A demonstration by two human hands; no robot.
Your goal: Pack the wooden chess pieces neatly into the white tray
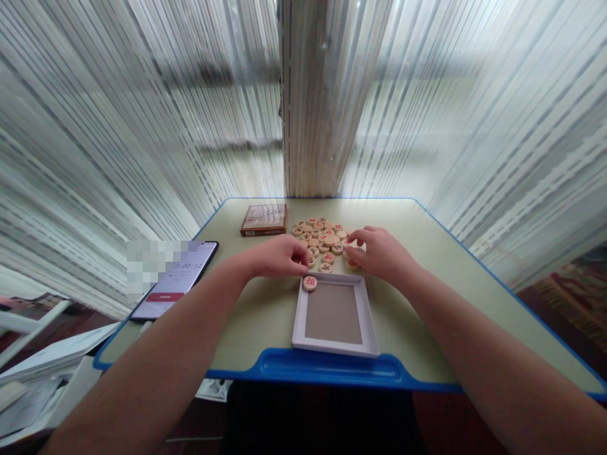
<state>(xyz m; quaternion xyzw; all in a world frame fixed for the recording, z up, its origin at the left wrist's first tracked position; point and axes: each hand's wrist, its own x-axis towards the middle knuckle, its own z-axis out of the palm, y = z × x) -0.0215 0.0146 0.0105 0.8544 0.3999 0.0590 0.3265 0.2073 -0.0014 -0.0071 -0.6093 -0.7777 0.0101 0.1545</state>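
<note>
On pale, blue-rimmed tabletop: loose cluster of round wooden pieces, just beyond shallow tray. Pieces light tan, thick, disc-shaped; some faces bear red characters, others dark, few plain. 1 red-marked piece lies face up in tray's far left corner, bold character within ring. Left hand beside that corner, fingers curled at cluster's near edge; cannot tell whether grip clasps anything. Right hand at cluster's right side, fingers bent over pieces; grip's hold also unclear.
</note>
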